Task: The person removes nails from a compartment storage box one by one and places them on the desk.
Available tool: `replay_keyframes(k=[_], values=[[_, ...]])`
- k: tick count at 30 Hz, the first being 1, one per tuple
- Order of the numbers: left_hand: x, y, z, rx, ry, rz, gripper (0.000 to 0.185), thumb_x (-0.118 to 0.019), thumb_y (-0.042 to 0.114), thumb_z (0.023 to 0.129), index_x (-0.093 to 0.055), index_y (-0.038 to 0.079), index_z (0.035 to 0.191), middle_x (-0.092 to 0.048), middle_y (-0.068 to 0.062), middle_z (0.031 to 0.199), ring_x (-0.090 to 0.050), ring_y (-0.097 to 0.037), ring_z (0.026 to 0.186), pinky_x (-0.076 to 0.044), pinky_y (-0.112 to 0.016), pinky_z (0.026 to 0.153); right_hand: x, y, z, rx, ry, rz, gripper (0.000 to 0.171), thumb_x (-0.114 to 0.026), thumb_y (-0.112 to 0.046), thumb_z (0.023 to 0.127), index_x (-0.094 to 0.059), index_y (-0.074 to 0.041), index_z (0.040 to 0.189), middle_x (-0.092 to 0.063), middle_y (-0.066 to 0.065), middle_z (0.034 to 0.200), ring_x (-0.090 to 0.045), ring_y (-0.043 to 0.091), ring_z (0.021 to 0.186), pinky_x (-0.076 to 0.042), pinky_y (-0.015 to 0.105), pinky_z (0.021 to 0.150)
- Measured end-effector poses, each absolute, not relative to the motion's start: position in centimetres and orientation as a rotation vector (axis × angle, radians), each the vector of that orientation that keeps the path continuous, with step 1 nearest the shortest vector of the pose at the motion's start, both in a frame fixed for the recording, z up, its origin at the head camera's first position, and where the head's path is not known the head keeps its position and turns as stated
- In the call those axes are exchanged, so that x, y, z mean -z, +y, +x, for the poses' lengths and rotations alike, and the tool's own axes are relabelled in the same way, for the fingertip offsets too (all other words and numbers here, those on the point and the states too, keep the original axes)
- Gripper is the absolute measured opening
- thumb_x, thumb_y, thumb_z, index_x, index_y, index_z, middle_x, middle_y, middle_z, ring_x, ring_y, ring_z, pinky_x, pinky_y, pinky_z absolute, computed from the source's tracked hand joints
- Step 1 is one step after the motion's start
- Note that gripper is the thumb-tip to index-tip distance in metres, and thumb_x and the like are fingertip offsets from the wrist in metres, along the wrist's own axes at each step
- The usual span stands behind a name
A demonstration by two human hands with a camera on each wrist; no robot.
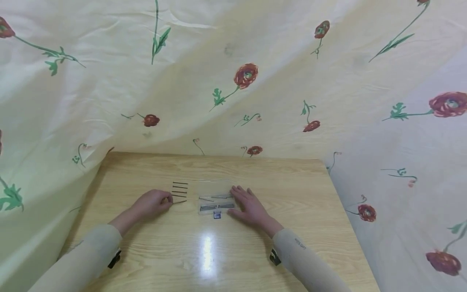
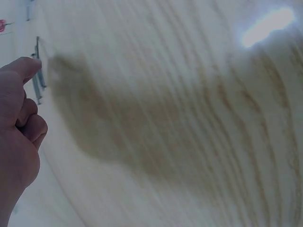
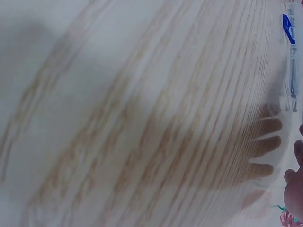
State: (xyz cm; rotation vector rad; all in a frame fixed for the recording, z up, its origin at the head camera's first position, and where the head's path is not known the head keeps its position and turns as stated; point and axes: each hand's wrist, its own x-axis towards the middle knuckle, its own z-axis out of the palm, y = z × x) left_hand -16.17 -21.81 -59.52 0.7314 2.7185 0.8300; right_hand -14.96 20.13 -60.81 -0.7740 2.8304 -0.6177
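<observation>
1. Your left hand (image 1: 152, 204) rests on the wooden surface (image 1: 219, 251), fingers curled, with the fingertips at the near end of a thin dark nail (image 1: 179, 201).
2. From the head view you cannot tell for certain whether the fingers pinch that nail or only touch it. The left wrist view shows your thumb (image 2: 21, 68) stretched toward a blurred nail while the other fingers are folded in.
3. That nail is the nearest one in a row of nails (image 1: 179, 190) lying side by side just beyond your left hand. It sits a little askew against the others, which run parallel.
4. Your right hand (image 1: 249, 207) lies flat, fingers straight and slightly spread, pressing on the right edge of a clear plastic bag (image 1: 216, 198).
5. The bag lies flat between your two hands, close to the row of nails but apart from it. Inside it you can see more nails (image 1: 217, 206) lying in loose bunches.
6. A small blue tag (image 1: 217, 215) sits at the bag's near edge, and it also shows at the top right of the right wrist view.
7. A floral cloth (image 1: 233, 81) hangs behind and to both sides of the surface.
8. Both your forearms are in beige sleeves (image 1: 306, 263).
</observation>
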Motion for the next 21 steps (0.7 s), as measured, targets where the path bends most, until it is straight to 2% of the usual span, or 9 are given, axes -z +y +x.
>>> replay_keyframes(k=[4,9,12,21], values=[[60.41,-21.85,-16.12,-0.757,2.769,0.77,0.005,-0.072,0.015,0.099,-0.076,0.012,0.098,-0.073,0.008,0.088,-0.063,-0.006,0.076,-0.059,-0.037,0.075,60.94,20.13,-15.04,0.595,2.828,-0.766,0.082,-0.062,-0.059,0.103,-0.038,-0.012,0.165,-0.031,0.005,0.173,-0.025,0.025,0.162,-0.01,0.05,0.132],[60.57,-21.9,-16.38,-0.704,2.826,0.81,0.003,-0.074,0.013,0.099,-0.077,0.012,0.1,-0.076,0.003,0.093,-0.072,-0.016,0.085,-0.062,-0.043,0.081,60.93,20.17,-15.23,0.6,2.822,-0.765,0.082,-0.062,-0.059,0.103,-0.037,-0.012,0.165,-0.03,0.006,0.173,-0.025,0.026,0.162,-0.01,0.05,0.132],[60.49,-21.91,-16.55,-0.68,2.849,0.835,0.003,-0.076,0.012,0.098,-0.077,0.012,0.101,-0.077,0.002,0.096,-0.074,-0.019,0.087,-0.062,-0.043,0.081,60.8,20.18,-15.23,0.609,2.821,-0.765,0.082,-0.063,-0.059,0.102,-0.038,-0.011,0.165,-0.031,0.006,0.173,-0.025,0.026,0.162,-0.011,0.051,0.132],[60.62,-22.02,-16.63,-0.689,2.873,0.812,0.007,-0.076,0.016,0.099,-0.077,0.01,0.098,-0.077,0.003,0.092,-0.073,-0.016,0.082,-0.062,-0.039,0.075,60.34,20.07,-15.13,0.644,2.818,-0.787,0.082,-0.065,-0.057,0.102,-0.04,-0.01,0.164,-0.034,0.009,0.171,-0.027,0.029,0.161,-0.013,0.054,0.131]])
